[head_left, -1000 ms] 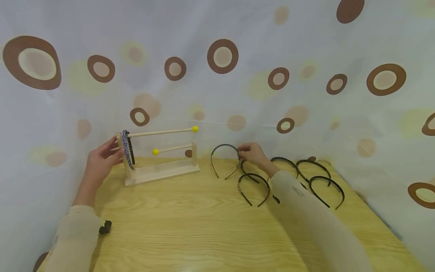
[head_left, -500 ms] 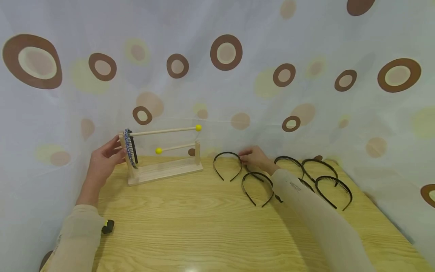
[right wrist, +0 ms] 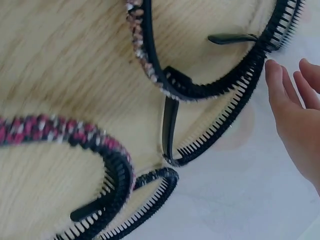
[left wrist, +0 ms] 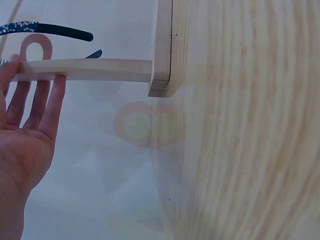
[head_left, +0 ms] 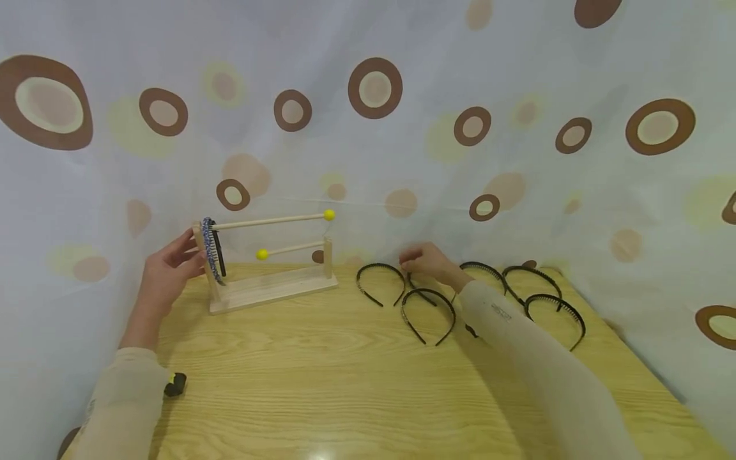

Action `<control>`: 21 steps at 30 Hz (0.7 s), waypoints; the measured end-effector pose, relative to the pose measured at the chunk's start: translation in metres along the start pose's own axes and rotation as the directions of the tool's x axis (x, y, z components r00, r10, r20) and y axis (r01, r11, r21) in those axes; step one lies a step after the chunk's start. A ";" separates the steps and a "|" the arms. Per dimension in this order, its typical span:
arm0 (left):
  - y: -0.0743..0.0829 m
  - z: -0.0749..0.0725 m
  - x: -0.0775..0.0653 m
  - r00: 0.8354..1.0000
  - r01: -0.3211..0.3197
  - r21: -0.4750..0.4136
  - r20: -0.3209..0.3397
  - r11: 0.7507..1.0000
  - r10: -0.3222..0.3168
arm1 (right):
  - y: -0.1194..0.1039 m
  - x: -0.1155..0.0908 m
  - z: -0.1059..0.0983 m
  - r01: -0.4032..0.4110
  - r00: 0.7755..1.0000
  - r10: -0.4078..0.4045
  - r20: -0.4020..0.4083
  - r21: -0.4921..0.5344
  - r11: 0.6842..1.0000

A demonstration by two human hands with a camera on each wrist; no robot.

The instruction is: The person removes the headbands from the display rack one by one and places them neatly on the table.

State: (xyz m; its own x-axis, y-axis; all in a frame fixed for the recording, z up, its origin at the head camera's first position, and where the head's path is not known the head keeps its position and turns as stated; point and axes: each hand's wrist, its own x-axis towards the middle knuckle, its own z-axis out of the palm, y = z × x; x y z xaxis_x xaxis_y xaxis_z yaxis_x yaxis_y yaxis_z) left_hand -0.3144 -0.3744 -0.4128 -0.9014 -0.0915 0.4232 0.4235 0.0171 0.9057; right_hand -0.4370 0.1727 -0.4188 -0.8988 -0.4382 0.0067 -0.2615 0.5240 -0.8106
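Note:
My left hand (head_left: 163, 275) grips the left upright of a pale wooden rack (head_left: 273, 292). In the left wrist view the fingers lie along one side of that upright (left wrist: 105, 70), with the thumb opposite. A blue-speckled toothed headband (head_left: 207, 246) hangs on the upper rod, close against the upright. On the table's far side, my right hand (head_left: 428, 262) hovers beside a black headband (head_left: 379, 265), fingers loosely bent and holding nothing. Its fingertips come right up to a toothed black band (right wrist: 262, 55) in the right wrist view. A headband with pink stones (right wrist: 55, 129) lies lower there.
Rods with yellow ball ends (head_left: 329, 214) reach across the rack at two heights. More black headbands (head_left: 428, 294) lie around and beyond the right forearm, several toward the right edge (head_left: 554, 297). A patterned cloth (head_left: 402, 160) hangs behind the wooden table (head_left: 322, 383).
The black headband at my right fingertips stood upright in their hold; it has tipped down onto the table, and the fingers have let go. My left hand keeps its grip on the rack.

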 end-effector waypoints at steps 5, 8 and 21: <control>0.001 0.000 -0.001 1.000 -0.005 -0.002 0.008 1.000 0.005 | -0.015 -0.008 -0.007 0.036 0.999 -0.037 0.012 0.070 0.997; 0.001 -0.003 -0.002 1.000 0.003 0.012 0.000 1.000 -0.003 | -0.032 -0.010 -0.007 0.077 0.997 -0.080 0.022 0.110 0.991; 0.003 0.003 -0.001 1.000 0.008 0.037 -0.002 0.999 -0.008 | -0.131 -0.012 0.064 0.322 0.947 -0.321 -0.022 0.078 0.944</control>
State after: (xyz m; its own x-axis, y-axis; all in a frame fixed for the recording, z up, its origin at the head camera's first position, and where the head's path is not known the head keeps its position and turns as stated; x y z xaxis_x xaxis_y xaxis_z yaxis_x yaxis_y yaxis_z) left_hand -0.3124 -0.3717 -0.4102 -0.9045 -0.0937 0.4161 0.4128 0.0529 0.9093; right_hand -0.3690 0.0624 -0.3501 -0.7745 -0.5674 0.2796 -0.5089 0.2965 -0.8081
